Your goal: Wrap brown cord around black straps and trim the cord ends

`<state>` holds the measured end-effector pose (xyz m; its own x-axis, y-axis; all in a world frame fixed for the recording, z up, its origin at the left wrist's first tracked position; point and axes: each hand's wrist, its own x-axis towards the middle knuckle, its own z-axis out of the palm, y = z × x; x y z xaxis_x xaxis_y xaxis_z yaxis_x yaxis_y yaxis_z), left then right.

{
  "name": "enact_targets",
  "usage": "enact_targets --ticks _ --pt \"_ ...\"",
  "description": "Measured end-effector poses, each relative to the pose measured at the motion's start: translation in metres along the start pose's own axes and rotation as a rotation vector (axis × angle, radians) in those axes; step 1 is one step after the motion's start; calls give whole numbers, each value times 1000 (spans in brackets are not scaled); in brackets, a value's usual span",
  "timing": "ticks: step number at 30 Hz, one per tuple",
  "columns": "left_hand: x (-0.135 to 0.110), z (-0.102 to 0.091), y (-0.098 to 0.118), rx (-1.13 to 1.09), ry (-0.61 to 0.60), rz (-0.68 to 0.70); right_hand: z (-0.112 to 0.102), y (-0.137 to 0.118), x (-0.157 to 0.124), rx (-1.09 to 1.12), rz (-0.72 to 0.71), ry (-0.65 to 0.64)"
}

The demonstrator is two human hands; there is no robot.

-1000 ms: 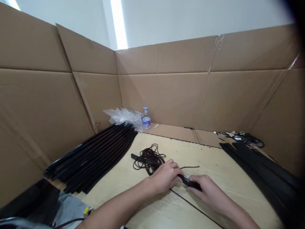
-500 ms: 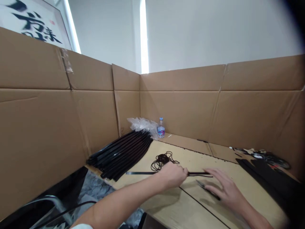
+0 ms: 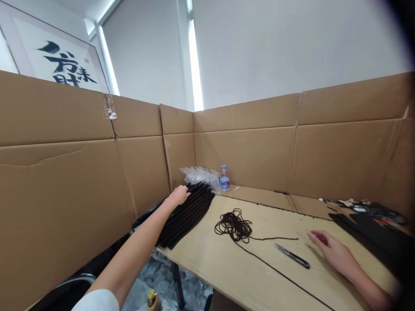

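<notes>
My left hand (image 3: 179, 196) reaches out to the left and rests on top of the stack of long black strips (image 3: 184, 211), fingers curled over them. It seems to be laying a strip there, but the grip is hard to make out. My right hand (image 3: 333, 252) lies flat on the wooden table (image 3: 227, 268), fingers stretched, holding nothing. Black snips (image 3: 292, 255) lie just left of it. A tangle of black cord (image 3: 234, 225) sits mid-table, with one strand running toward the near edge.
Cardboard walls (image 3: 246, 151) enclose the table on three sides. A water bottle (image 3: 224, 178) and crumpled clear plastic (image 3: 201, 175) stand in the far corner. More black strips (image 3: 372, 231) and small bits lie at the right. A small bottle (image 3: 151, 299) sits below the table.
My left hand carried a black strip from mid-table over to the stack at the left. My right hand let go of the snips and moved right. The view swung up and left.
</notes>
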<state>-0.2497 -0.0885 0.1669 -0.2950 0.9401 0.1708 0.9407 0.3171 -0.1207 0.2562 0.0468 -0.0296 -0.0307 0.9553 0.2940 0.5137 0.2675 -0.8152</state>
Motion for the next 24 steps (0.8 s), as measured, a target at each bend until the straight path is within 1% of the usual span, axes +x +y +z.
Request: enact_targets --ticks 3,8,11,15,17,20,24 --pt "19 9 -4 -26 -26 -7 0 6 2 3 19 12" --pt "48 20 10 -47 -21 -10 -1 14 3 -8 24 24" --pt "59 22 18 -42 2 -16 -1 14 2 -14 21 22" --pt "62 26 23 -32 52 -10 -2 10 1 -19 22 20" --pt "62 29 22 -39 54 -2 -3 8 0 -20 24 23" --pt "62 30 16 -70 5 33 -3 8 0 -18 32 28" --pt "61 24 1 -118 -93 101 -4 8 0 -15 46 28"
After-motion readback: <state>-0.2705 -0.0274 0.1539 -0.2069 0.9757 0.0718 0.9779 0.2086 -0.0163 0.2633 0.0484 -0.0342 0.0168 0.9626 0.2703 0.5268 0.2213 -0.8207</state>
